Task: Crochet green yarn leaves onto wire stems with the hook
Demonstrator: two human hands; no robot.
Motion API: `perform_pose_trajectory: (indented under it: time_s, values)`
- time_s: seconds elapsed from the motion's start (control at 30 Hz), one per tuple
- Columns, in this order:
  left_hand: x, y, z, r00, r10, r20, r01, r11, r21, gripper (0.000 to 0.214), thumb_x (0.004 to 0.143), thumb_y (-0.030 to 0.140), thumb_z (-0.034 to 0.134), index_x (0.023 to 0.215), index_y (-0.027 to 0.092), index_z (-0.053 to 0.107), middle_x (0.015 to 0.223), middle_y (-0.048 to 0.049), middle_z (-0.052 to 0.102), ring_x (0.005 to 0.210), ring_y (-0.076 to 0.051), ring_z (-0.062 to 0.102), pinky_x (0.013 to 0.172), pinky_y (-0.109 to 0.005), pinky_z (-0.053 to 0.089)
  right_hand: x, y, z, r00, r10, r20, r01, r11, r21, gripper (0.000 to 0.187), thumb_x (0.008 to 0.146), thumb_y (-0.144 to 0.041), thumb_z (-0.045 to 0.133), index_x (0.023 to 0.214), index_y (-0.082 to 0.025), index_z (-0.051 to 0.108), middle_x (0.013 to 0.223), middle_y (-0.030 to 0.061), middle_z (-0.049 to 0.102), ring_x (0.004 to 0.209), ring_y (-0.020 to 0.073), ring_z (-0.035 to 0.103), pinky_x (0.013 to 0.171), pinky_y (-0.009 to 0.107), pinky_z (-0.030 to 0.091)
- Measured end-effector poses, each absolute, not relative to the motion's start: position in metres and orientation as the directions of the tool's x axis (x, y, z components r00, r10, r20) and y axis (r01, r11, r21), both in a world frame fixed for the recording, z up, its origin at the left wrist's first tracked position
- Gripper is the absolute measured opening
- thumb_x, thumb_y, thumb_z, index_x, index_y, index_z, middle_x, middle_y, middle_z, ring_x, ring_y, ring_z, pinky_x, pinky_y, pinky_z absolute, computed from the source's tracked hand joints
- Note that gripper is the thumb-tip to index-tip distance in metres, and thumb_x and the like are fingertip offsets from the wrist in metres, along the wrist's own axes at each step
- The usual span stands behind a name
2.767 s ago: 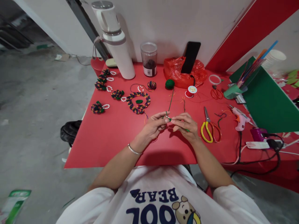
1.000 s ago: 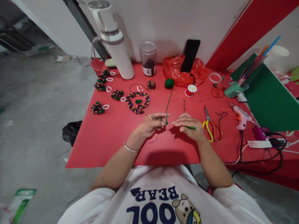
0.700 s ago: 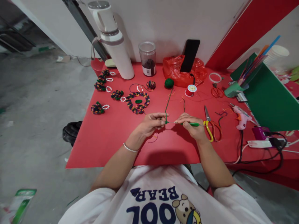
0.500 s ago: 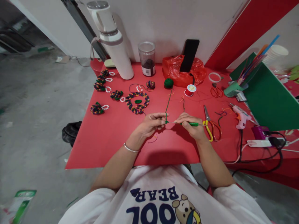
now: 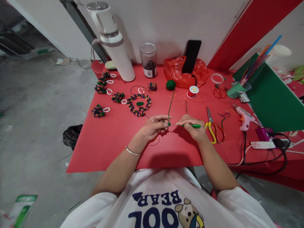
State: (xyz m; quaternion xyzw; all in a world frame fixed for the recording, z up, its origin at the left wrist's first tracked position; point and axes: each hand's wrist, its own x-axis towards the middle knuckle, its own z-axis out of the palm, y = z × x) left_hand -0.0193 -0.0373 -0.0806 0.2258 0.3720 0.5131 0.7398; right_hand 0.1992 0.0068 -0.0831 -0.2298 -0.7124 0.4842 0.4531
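My left hand (image 5: 155,126) pinches a small piece of green crochet (image 5: 169,124) between thumb and fingers. Green yarn (image 5: 171,104) runs from it over my forefinger up to a green yarn ball (image 5: 170,85). My right hand (image 5: 193,127) is closed around a green-handled crochet hook (image 5: 195,126), whose tip points left, a short gap from the crochet piece. Left of my hands lies a ring of multicoloured braided crochet (image 5: 130,107) with a small green crochet leaf (image 5: 140,103) inside it. Pliers-like scissors with yellow and red handles (image 5: 215,131) rest right of my right hand.
Multicoloured crochet flowers with bead loops (image 5: 98,110) line the left side of the red table (image 5: 106,148). A white flask (image 5: 121,60), a jar (image 5: 149,65), a phone (image 5: 192,56) on a red bag and a thread spool (image 5: 193,91) stand behind. A pink glue gun (image 5: 245,120) lies right.
The crochet hook has drawn back a little to the right, so its tip now sits apart from the green crochet piece. My left hand keeps its pinch.
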Motion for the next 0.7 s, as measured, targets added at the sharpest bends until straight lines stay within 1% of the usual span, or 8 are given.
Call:
perform_pose_trajectory:
  time_s: [0.13,0.33,0.57,0.7]
  values:
    - [-0.0183,-0.0372,-0.0796,0.195,0.929,-0.315,-0.593,0.367,0.716,0.038,0.054,0.015,0.093,0.091,0.014,0.083,0.068,-0.0011,0.066,0.049,-0.008,0.056,0.046,-0.019,0.043,0.199,0.0069,-0.0843,-0.47,0.782,0.409,-0.088,0.42,-0.903,0.02,0.096,-0.042,0.066,0.096,-0.03,0.082,0.091,0.0052,0.081,0.087,0.0236,0.071,0.086,0.045,0.055]
    - [-0.0174,-0.0366,-0.0801,0.185,0.928,-0.323,-0.586,0.368,0.722,0.04,0.054,0.014,0.093,0.092,0.013,0.082,0.068,-0.0014,0.067,0.052,-0.008,0.057,0.048,-0.02,0.045,0.1969,0.0053,-0.0804,-0.469,0.783,0.408,-0.095,0.415,-0.905,0.02,0.096,-0.042,0.067,0.094,-0.029,0.082,0.091,0.0053,0.082,0.086,0.0234,0.071,0.086,0.045,0.055]
    - [-0.0164,-0.0368,-0.0794,0.19,0.929,-0.317,-0.581,0.366,0.727,0.041,0.052,0.016,0.094,0.092,0.014,0.082,0.067,-0.0007,0.066,0.05,-0.008,0.057,0.047,-0.02,0.045,0.194,0.0043,-0.0752,-0.473,0.785,0.4,-0.09,0.409,-0.908,0.019,0.095,-0.042,0.069,0.092,-0.028,0.082,0.091,0.0048,0.082,0.086,0.0229,0.072,0.085,0.044,0.055]
    - [-0.0164,-0.0369,-0.0793,0.18,0.928,-0.326,-0.578,0.368,0.728,0.041,0.052,0.016,0.094,0.092,0.013,0.082,0.068,-0.0009,0.067,0.05,-0.008,0.057,0.047,-0.02,0.045,0.1947,0.0049,-0.0763,-0.465,0.796,0.388,-0.063,0.407,-0.911,0.023,0.094,-0.045,0.069,0.089,-0.027,0.081,0.088,0.0054,0.082,0.085,0.0231,0.072,0.085,0.044,0.056]
